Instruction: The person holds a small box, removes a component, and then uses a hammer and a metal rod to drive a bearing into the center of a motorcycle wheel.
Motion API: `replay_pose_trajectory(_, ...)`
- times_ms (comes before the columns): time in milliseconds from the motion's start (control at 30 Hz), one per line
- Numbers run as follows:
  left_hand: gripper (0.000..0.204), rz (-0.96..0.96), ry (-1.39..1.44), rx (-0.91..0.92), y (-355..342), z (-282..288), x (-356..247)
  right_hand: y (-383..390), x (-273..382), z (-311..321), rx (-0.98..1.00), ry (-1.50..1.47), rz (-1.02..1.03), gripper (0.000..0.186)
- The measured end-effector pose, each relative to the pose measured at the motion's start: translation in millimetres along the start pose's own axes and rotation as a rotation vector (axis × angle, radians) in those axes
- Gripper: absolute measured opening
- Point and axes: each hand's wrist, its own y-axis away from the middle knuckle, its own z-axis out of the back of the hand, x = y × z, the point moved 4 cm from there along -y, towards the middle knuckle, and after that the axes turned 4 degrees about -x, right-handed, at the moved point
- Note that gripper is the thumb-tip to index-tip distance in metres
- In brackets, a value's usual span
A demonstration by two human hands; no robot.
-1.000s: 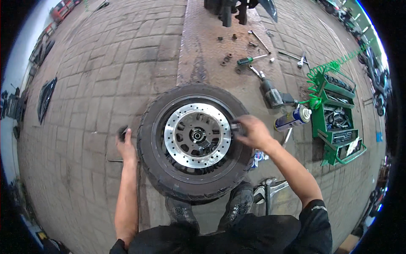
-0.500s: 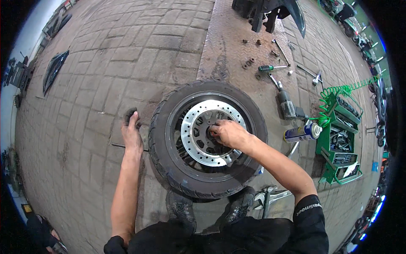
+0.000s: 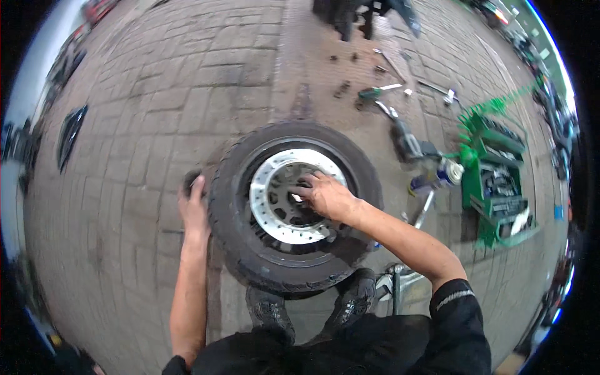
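Note:
A motorcycle wheel (image 3: 270,275) with a black tyre lies flat in front of me, a drilled silver brake disc (image 3: 261,215) facing up. Over its hub, my right hand (image 3: 322,197) has its fingers spread, their tips dark; a small bright patch shows beneath them at the hub centre. My left hand (image 3: 194,206) is raised just left of the tyre, its thumb up beside something dark. Blur hides whether that is dirty fingers or a held thing. Both shoes (image 3: 353,300) stand against the tyre's near edge.
At right stand a spray can (image 3: 447,174) and an opened green toolbox (image 3: 478,187) beside a coiled green hose. An air impact wrench (image 3: 409,142), a green-handled screwdriver (image 3: 370,93) and several small parts lie beyond. Wrenches (image 3: 400,284) rest near my right shoe.
My right hand's fingers have opened from a pinch at the hub and lifted slightly. My left hand stays beside the tyre. The whole view has shifted and blurred.

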Motion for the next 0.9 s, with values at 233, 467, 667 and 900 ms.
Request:
replay_pose_trajectory(233,0.037,-0.106,-0.227,0.078,-21.4,32.3,22.5,188.4,-51.3,47.6,-0.417,-0.017,-0.623,0.020)
replay_pose_trajectory(467,0.040,-0.074,-0.233,0.128,-23.0,9.7,35.7,411.3,41.0,-42.2,0.066,0.160,-1.231,0.055)
replay_pose_trajectory(667,0.045,-0.108,-0.297,-0.009,-28.5,24.8,24.6,421.3,52.4,-53.8,0.024,-0.136,-1.417,0.042)
replay_pose_trajectory(900,0.071,-0.073,-0.411,0.047,-32.1,30.9,43.4,287.4,28.3,38.4,-0.192,-0.258,-1.114,0.040)
